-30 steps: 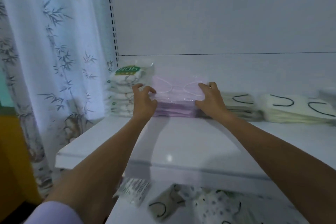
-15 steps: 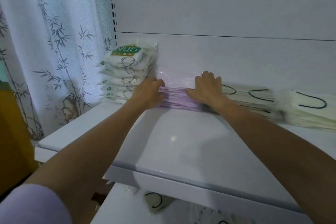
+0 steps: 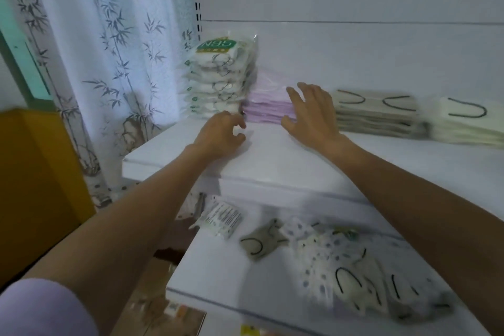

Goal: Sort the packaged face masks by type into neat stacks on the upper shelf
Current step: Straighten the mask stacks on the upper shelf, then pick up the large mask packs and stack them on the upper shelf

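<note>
Grip released on both: left hand [image 3: 222, 132] loosely curled, right hand [image 3: 312, 114] splayed beside purple stack [image 3: 268, 106]. Squaring step looked finished; next — fetch loose masks [image 3: 335, 262] from lower shelf [image 3: 218, 275].

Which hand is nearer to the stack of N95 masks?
Left. The left hand is just in front of the N95 stack, over the upper shelf. The right hand is farther right, at the right end of the purple stack.
</note>
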`<state>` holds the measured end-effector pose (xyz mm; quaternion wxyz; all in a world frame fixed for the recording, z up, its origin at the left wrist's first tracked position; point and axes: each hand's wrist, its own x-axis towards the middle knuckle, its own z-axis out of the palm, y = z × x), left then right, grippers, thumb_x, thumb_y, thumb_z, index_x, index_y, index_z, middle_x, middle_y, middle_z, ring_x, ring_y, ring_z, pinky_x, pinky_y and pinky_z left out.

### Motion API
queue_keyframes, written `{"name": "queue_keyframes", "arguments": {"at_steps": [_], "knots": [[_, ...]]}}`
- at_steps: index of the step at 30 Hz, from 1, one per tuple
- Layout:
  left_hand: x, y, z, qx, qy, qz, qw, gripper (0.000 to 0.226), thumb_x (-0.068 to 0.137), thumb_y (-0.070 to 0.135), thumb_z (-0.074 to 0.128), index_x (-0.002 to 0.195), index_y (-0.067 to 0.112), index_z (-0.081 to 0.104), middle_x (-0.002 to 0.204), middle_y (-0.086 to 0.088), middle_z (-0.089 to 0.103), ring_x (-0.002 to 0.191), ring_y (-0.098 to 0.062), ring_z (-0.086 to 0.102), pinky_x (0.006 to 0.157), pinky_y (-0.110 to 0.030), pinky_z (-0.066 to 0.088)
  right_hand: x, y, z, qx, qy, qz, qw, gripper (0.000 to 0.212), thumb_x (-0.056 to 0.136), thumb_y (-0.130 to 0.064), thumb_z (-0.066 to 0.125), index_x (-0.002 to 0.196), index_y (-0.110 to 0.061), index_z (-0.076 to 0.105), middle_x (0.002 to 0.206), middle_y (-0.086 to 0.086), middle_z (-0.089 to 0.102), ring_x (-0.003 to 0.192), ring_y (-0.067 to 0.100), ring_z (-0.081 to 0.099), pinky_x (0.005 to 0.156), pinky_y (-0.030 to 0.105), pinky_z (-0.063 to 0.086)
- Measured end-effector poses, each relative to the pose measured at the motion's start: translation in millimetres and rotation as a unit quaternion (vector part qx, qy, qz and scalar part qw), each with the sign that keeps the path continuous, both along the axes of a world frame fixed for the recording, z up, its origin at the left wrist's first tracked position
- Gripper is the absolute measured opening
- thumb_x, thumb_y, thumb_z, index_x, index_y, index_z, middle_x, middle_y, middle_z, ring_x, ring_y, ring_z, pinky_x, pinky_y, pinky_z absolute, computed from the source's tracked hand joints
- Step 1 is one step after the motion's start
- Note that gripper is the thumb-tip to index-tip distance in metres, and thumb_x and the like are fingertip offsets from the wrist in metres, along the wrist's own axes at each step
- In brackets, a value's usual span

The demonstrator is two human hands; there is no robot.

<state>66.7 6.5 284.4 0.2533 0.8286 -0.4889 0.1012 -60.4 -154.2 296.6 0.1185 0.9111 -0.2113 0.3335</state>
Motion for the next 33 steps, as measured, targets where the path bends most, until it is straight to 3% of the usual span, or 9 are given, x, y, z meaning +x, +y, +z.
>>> {"name": "queue_keyframes", "arguments": {"at_steps": [2,6,10,12,17,22,24,28,33], "knots": [[-10.4,27.9,-7.6,0.011,0.011,0.018,1.0,0.029,0.089,0.024,0.056,0.115,0.015,0.062,0.118,-0.01,0.056,0.114,-0.026,0.048,0.094,-0.031,0.036,-7.5,37.1,-3.0,0.022,-0.011,0.012,1.0,0.045,0.073,-0.017,0.052,0.111,0.005,0.062,0.107,0.026,0.063,0.097,0.043,0.059,0.079,0.047,0.046],[-34.8,78.6,-31.9,-0.015,0.026,0.007,1.0,0.031,0.093,0.021,0.047,0.118,0.01,0.061,0.122,-0.015,0.057,0.115,-0.032,0.049,0.097,-0.037,0.038,-26.8,114.7,-26.5,0.062,-0.01,0.0,0.998,0.045,0.087,-0.016,0.049,0.129,-0.003,0.051,0.126,0.017,0.056,0.115,0.035,0.049,0.089,0.042,0.036],[-59.7,115.5,-64.3,-0.022,-0.045,-0.009,0.999,0.049,0.092,0.026,0.052,0.136,0.007,0.044,0.144,-0.017,0.04,0.135,-0.033,0.032,0.111,-0.041,0.023,-45.6,173.1,-76.2,0.068,0.006,0.044,0.997,0.048,0.084,-0.022,0.046,0.128,-0.005,0.055,0.128,0.017,0.057,0.119,0.035,0.051,0.102,0.049,0.035],[-71.1,130.3,-87.0,-0.052,-0.064,-0.014,0.996,0.052,0.086,0.03,0.05,0.133,0.006,0.049,0.143,-0.02,0.039,0.133,-0.038,0.035,0.109,-0.045,0.027,-55.8,190.8,-104.7,0.044,0.008,0.032,0.998,0.051,0.08,-0.026,0.046,0.126,-0.008,0.057,0.135,0.02,0.051,0.127,0.037,0.046,0.108,0.054,0.029],[-79.7,162.7,-172.3,0.038,0.045,0.001,0.998,0.051,0.08,0.03,0.044,0.122,0.005,0.059,0.128,-0.018,0.054,0.117,-0.039,0.048,0.099,-0.046,0.038,-73.8,218.1,-196.3,0.087,0.09,0.061,0.99,0.064,0.058,-0.016,0.076,0.12,-0.009,0.062,0.127,0.018,0.058,0.117,0.032,0.056,0.099,0.054,0.04],[-63.9,179.4,-246.5,0.072,0.149,0.048,0.985,0.036,0.087,0.011,0.057,0.123,0.01,0.059,0.13,-0.013,0.053,0.12,-0.033,0.044,0.1,-0.042,0.037,-62.4,194.9,-265.7,0.157,0.167,0.019,0.973,0.063,0.054,-0.021,0.08,0.115,-0.01,0.066,0.115,0.013,0.065,0.106,0.028,0.063,0.089,0.046,0.05],[-54.2,177.8,-269.1,0.064,0.173,0.068,0.98,0.035,0.087,0.009,0.058,0.122,0.01,0.059,0.13,-0.013,0.053,0.121,-0.032,0.044,0.1,-0.041,0.037,-46.7,179.6,-285.1,0.176,0.187,0.021,0.966,0.061,0.067,-0.02,0.075,0.124,-0.007,0.058,0.124,0.017,0.058,0.115,0.031,0.056,0.097,0.048,0.044],[-19.4,164.2,-307.6,0.071,0.212,0.095,0.97,0.036,0.086,0.009,0.059,0.122,0.009,0.059,0.131,-0.012,0.053,0.12,-0.031,0.046,0.101,-0.04,0.038,-3.9,158.6,-323.6,0.23,0.276,0.002,0.933,0.058,0.093,-0.025,0.045,0.146,-0.012,0.025,0.151,0.01,0.026,0.139,0.026,0.024,0.114,0.042,0.016],[21.4,134.5,-349.1,0.082,0.233,0.113,0.962,0.038,0.086,0.013,0.059,0.125,0.009,0.056,0.13,-0.013,0.053,0.119,-0.029,0.045,0.102,-0.037,0.037,65.2,130.1,-371.7,0.282,0.296,0.009,0.913,0.063,0.095,-0.025,0.045,0.147,-0.007,0.015,0.154,0.013,0.015,0.14,0.029,0.019,0.114,0.041,0.021]]}}
